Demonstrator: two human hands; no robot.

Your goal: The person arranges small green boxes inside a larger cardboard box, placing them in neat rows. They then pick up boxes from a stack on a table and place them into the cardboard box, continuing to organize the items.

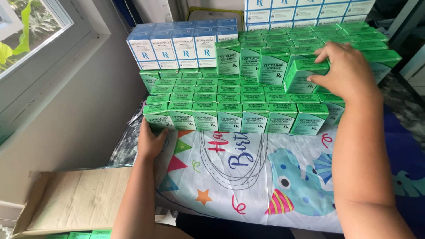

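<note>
You are partway through stacking small green cartons into a stepped block on a table covered with a printed party cloth. Take the front row of that green block as the landmark.

Your right hand reaches up and behind the front row to the upper tier at the right. Its fingers are spread moderately and curled over one tilted green carton, pinching it at its top and side; the carton leans out of line with its neighbours, so it looks to be in the middle of being seated. The right forearm runs straight up from the lower right, crossing over the cloth.

Your left hand rests at the left end of the front row, palm and fingers pressed flat against the side of the end carton, fingers close together, holding nothing. It seems to be bracing the row.

Behind the front row to the left sit blue-and-white cartons; more white cartons stand further behind to the right. An open cardboard box lies well in front of the row, lower left.

The next move likely calls for squaring the tilted carton flush with its tier while the left hand steadies the block.
</note>
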